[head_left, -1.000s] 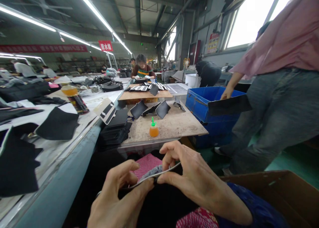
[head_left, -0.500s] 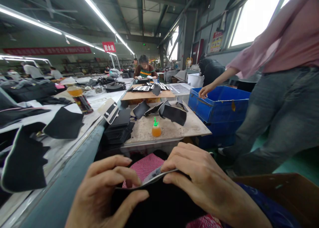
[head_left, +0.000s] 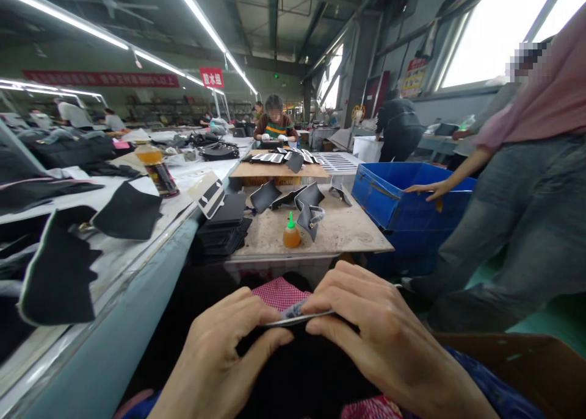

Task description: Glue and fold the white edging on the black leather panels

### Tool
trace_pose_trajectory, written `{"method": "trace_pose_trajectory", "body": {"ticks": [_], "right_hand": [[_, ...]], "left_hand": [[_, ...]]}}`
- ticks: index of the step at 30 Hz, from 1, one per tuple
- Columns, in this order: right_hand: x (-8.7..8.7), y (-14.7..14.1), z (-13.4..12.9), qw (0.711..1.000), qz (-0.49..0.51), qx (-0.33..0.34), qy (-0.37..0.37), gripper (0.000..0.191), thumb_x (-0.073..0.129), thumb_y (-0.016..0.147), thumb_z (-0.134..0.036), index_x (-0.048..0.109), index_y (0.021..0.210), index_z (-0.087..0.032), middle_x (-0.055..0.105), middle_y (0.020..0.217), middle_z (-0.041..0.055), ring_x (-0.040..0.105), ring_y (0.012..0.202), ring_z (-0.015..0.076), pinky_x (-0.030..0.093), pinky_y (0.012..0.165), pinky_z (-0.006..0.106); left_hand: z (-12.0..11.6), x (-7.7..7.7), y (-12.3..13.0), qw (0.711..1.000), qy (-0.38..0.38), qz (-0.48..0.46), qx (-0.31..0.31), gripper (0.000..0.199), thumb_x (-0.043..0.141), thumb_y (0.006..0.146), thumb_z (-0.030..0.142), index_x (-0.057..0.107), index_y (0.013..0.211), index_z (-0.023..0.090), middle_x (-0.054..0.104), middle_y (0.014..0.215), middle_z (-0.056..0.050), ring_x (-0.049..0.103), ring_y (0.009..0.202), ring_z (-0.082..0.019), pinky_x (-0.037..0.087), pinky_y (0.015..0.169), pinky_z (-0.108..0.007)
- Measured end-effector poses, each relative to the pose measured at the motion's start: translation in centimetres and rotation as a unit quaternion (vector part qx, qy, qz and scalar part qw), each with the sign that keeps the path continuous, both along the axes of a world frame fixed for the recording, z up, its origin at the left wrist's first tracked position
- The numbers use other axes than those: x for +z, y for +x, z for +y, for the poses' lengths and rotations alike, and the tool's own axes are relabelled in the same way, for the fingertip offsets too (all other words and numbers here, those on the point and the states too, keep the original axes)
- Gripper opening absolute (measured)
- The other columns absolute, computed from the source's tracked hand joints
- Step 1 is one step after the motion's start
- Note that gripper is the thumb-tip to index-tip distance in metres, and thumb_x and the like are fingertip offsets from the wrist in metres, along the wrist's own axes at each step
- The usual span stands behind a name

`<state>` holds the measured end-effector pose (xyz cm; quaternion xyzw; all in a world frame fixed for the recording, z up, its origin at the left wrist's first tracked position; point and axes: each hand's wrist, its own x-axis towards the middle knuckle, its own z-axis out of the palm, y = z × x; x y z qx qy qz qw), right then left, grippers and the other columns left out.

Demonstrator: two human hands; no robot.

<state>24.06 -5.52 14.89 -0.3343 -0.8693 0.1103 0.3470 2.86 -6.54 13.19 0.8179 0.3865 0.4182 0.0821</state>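
Observation:
Low in the head view, my left hand (head_left: 229, 346) pinches the left part of the pale edge of a black piece (head_left: 297, 364), thumb below and fingers above. My right hand (head_left: 361, 321) grips the same edge a little to the right, its fingertips close to the left ones. Red-and-white checked cloth (head_left: 281, 294) shows just beyond the edge. Past my hands, a small bottle of amber liquid with a green nozzle (head_left: 291, 236) stands upright on a board (head_left: 357, 236), with curved black pieces (head_left: 265, 196) behind it.
Left, a long table (head_left: 137, 266) carries black pieces and a larger amber bottle (head_left: 158, 174). A stack of black sheets (head_left: 224, 233) sits beside the board. Right are a blue bin (head_left: 389, 193), a standing person (head_left: 517, 193) and a cardboard box (head_left: 513, 358).
My left hand has moved right and closed on the piece's edge. On the board, a dark piece now lies differently near the small bottle. The standing person's hand has shifted right along the bin.

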Motion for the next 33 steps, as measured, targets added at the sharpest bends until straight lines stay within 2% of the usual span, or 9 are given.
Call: {"method": "trace_pose_trajectory", "body": {"ticks": [3,6,12,18,22,25,29,33], "right_hand": [[0.0,0.0,-0.1,1.000,0.006,0.003,-0.001,0.008,0.066,0.089,-0.011,0.065,0.087,-0.018,0.064,0.085,0.0004,0.054,0.082,0.0154,0.041,0.072,0.028],[0.1,-0.1,-0.1,1.000,0.010,0.006,-0.015,0.009,0.067,0.088,-0.010,0.065,0.087,-0.018,0.064,0.084,-0.0004,0.055,0.083,0.0146,0.041,0.072,0.027],[0.1,-0.2,-0.2,1.000,0.016,0.012,-0.011,0.010,0.066,0.088,-0.008,0.066,0.088,-0.019,0.064,0.083,-0.0007,0.056,0.080,0.0136,0.042,0.070,0.027],[0.2,-0.2,-0.4,1.000,0.006,0.017,0.013,0.010,0.065,0.090,-0.009,0.066,0.090,-0.019,0.064,0.082,-0.0006,0.055,0.079,0.0139,0.042,0.070,0.027],[0.2,0.0,-0.4,1.000,0.004,0.020,0.003,0.009,0.063,0.091,-0.010,0.066,0.091,-0.019,0.065,0.083,0.0000,0.056,0.080,0.0144,0.042,0.070,0.027],[0.2,0.0,0.0,1.000,-0.001,0.018,-0.001,0.007,0.067,0.089,-0.012,0.066,0.089,-0.018,0.066,0.083,0.0002,0.056,0.080,0.0148,0.042,0.070,0.027],[-0.4,-0.6,0.7,0.999,-0.024,0.019,-0.009,0.005,0.073,0.087,-0.019,0.068,0.085,-0.018,0.066,0.081,0.0004,0.056,0.080,0.0157,0.040,0.072,0.029],[-1.2,-1.0,1.4,1.000,-0.010,0.022,0.004,0.018,0.065,0.092,-0.021,0.067,0.075,-0.016,0.066,0.077,0.0014,0.056,0.076,0.0154,0.041,0.073,0.031]], "left_hand": [[0.0,0.3,0.0,0.998,-0.056,-0.042,-0.007,0.016,0.067,0.087,0.024,0.066,0.072,0.024,0.061,0.062,0.009,0.059,0.056,-0.005,0.042,0.051,-0.012],[0.0,0.2,-0.1,0.995,-0.081,-0.063,-0.005,0.016,0.069,0.085,0.024,0.067,0.069,0.024,0.060,0.061,0.009,0.058,0.056,-0.005,0.042,0.052,-0.012],[0.0,-0.2,0.0,0.987,-0.138,-0.082,-0.019,0.015,0.066,0.086,0.027,0.069,0.072,0.023,0.064,0.064,0.008,0.060,0.059,-0.006,0.043,0.055,-0.014],[0.4,-0.2,-0.1,0.960,-0.260,-0.092,-0.059,0.015,0.061,0.089,0.030,0.072,0.079,0.026,0.070,0.075,0.007,0.066,0.071,-0.009,0.044,0.066,-0.018],[0.4,-0.5,0.0,0.952,-0.285,-0.084,-0.070,0.020,0.058,0.090,0.033,0.070,0.077,0.024,0.070,0.076,0.005,0.067,0.077,-0.013,0.048,0.075,-0.021],[0.2,-1.1,0.2,0.967,-0.238,-0.079,-0.053,0.022,0.056,0.092,0.032,0.069,0.078,0.021,0.069,0.076,0.002,0.066,0.073,-0.014,0.051,0.074,-0.023],[0.0,-1.9,0.5,0.994,-0.085,-0.061,-0.038,0.016,0.054,0.092,0.019,0.065,0.080,0.020,0.066,0.073,0.002,0.062,0.065,-0.009,0.048,0.061,-0.017],[0.2,-2.1,0.4,0.999,0.021,-0.028,-0.036,0.015,0.052,0.092,0.010,0.060,0.083,0.020,0.060,0.068,0.003,0.055,0.058,-0.007,0.044,0.056,-0.016]]}}
